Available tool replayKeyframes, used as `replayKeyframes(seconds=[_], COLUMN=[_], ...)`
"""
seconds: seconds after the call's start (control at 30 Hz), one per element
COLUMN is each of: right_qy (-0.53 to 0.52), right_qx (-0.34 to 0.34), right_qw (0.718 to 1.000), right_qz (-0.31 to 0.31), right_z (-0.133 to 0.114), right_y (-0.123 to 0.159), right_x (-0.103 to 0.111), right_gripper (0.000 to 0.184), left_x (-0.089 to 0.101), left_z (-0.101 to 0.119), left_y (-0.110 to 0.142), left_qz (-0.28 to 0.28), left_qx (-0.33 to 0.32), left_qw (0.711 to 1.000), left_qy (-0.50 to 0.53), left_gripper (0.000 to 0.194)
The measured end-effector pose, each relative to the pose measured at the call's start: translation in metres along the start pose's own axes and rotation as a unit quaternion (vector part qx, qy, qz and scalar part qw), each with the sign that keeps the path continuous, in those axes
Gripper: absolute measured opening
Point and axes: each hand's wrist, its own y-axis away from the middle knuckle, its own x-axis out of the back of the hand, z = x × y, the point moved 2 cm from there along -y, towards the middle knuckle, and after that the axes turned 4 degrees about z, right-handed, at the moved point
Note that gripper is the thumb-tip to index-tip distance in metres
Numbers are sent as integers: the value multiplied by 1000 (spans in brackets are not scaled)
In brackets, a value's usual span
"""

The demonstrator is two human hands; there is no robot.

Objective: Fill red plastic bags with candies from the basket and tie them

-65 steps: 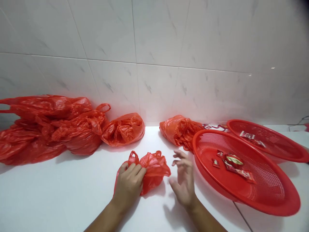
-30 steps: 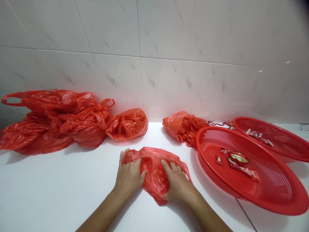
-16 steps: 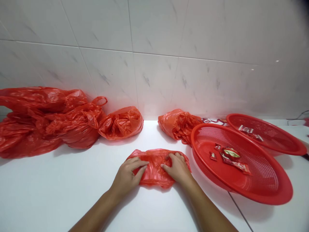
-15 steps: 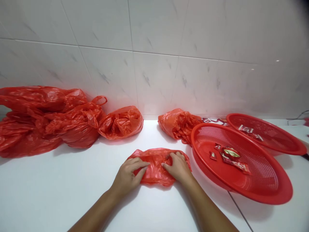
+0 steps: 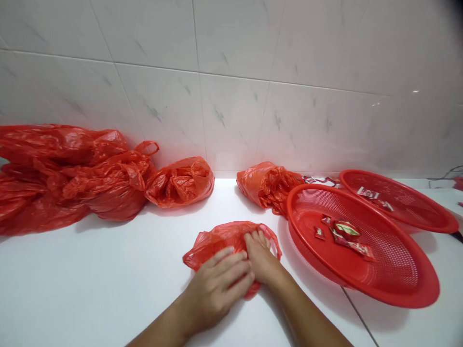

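A crumpled red plastic bag lies on the white surface in front of me. My left hand curls over its near side, palm down, with the fingers bent across the plastic and the fingertips beside my right hand. My right hand grips the bag's right part, its fingers partly sunk in the folds. The thumb of my left hand is hidden. Right of the bag stands a red plastic colander holding several small wrapped sweets.
A second red colander with a few wrapped packets stands behind the first. Along the tiled wall lie a bunched red bag, another red bag and a large heap of red bags at the left.
My left hand has moved right and nearer me, over the bag's front, close to my right hand. The bag has gone from spread flat to more bunched.
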Motion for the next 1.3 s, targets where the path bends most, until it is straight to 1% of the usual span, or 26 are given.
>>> replayKeyframes(seconds=[0.07, 0.13, 0.17, 0.2, 0.27, 0.37, 0.4, 0.47, 0.57, 0.63, 0.7, 0.77, 0.8, 0.83, 0.87, 0.9, 0.93, 0.97, 1.0, 1.03, 1.07, 1.1, 1.13, 1.17, 1.23, 1.3], right_qy=[-36, -67, -77, -84, -86, -92, -95, -101, -117, -127, -122, -102, -91, -76, -61, -43, -22, 3, 27, 44, 66, 98, 130, 145, 147, 142], right_qx=[38, 61, 65, 68, 76, 110, 120, 128, 130, 147, 201, 288, 332, 356, 364, 352, 325, 284, 225, 160, 84, -9, -108, -201, -278, -310], right_qw=[999, 996, 995, 994, 993, 989, 988, 987, 981, 972, 952, 913, 886, 869, 860, 866, 878, 900, 925, 947, 966, 978, 976, 965, 948, 940], right_qz=[-13, -19, -24, -30, -34, -26, -20, 6, 81, 135, 197, 270, 309, 335, 352, 353, 350, 331, 304, 274, 235, 184, 135, 84, 44, 24], right_z=[-3, -5, -4, -4, -3, -3, -2, 0, 5, 5, -2, -15, -22, -26, -28, -25, -18, -6, 11, 31, 55, 80, 105, 128, 163, 187], right_y=[5, 9, 11, 11, 12, 10, 9, 5, -2, -2, 6, 24, 36, 49, 60, 69, 74, 76, 74, 69, 61, 52, 43, 36, 22, 12], right_x=[-3, -3, -1, 1, 7, 16, 18, 21, 24, 27, 36, 57, 73, 92, 114, 137, 162, 187, 210, 231, 248, 260, 267, 270, 265, 250], right_gripper=[80, 99, 104, 104, 103, 98, 91, 71, 40, 29, 25, 25, 26, 27, 28, 25, 20, 14, 13, 16, 21, 29, 38, 45, 54, 61], left_x=[-9, -14, -16, -16, -17, -17, -17, -17, -18, -18, -18, -17, -16, -15, -15, -14, -14, -14, -14, -14, -14, -15, -15, -15, -15, -15], left_z=[-14, -37, -49, -58, -72, -76, -75, -74, -74, -74, -74, -74, -74, -74, -74, -74, -75, -76, -76, -77, -77, -78, -78, -78, -78, -77], left_y=[6, 22, 31, 40, 52, 57, 56, 54, 53, 53, 52, 51, 50, 48, 47, 47, 46, 46, 46, 46, 46, 46, 46, 45, 44, 42], left_qz=[-85, -171, -203, -230, -262, -288, -292, -297, -294, -292, -297, -315, -326, -336, -343, -347, -349, -351, -351, -351, -351, -351, -350, -349, -352, -356], left_qx=[105, 205, 246, 278, 319, 342, 344, 347, 357, 365, 372, 378, 382, 385, 387, 388, 388, 387, 386, 386, 386, 386, 387, 388, 391, 393], left_qw=[991, 963, 948, 933, 911, 895, 892, 890, 887, 884, 879, 870, 864, 859, 855, 853, 853, 852, 853, 853, 853, 853, 853, 853, 851, 848], left_qy=[-24, -27, -25, -18, -4, 7, 8, 8, 13, 18, 22, 26, 28, 28, 27, 26, 23, 20, 18, 16, 15, 15, 15, 14, 10, 8], left_gripper=[52, 85, 100, 108, 112, 113, 113, 112, 111, 111, 113, 117, 119, 120, 120, 120, 120, 120, 120, 120, 120, 120, 119, 119, 118, 118])
